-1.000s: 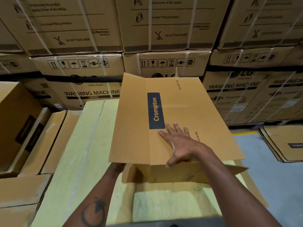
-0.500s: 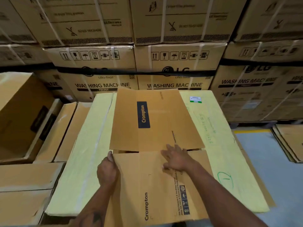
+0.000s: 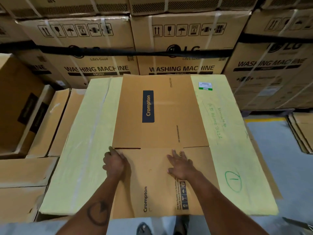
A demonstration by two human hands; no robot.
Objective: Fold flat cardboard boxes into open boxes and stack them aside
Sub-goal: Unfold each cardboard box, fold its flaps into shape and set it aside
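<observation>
- The Crompton carton is plain brown corrugated board, lying on the pale yellow sheet that covers the work surface, roughly in the middle of it and reaching from its far edge to its near edge.
- A crosswise fold line divides the carton into a far panel and a near panel; short slits run along that line at the left and the right.
- The left hand sits at the carton's left edge by the left slit, fingers bent over the board; whether they grip the edge or only press on it I cannot tell.
- The right hand lies flat on the near panel, fingers straight and slightly spread, holding nothing.
- To the left of the yellow sheet, brown cartons stand close against it; to the right, grey floor lies open, with a yellow line and a stack of flat cartons beyond.
- Strapped washing-machine cartons form a wall just behind the far edge.
- Readable writing, from the left: "WASHING MACHINE", "FRONT" and "Life's Good" on the back wall, "Crompton" on a dark blue label and again on the near panel, "LG" on the wall, "CEILING FAN" near the carton's far edge.
- A white and green sticker, green handwriting too faint to read, and a green circled mark sit on the sheet's right part.
</observation>
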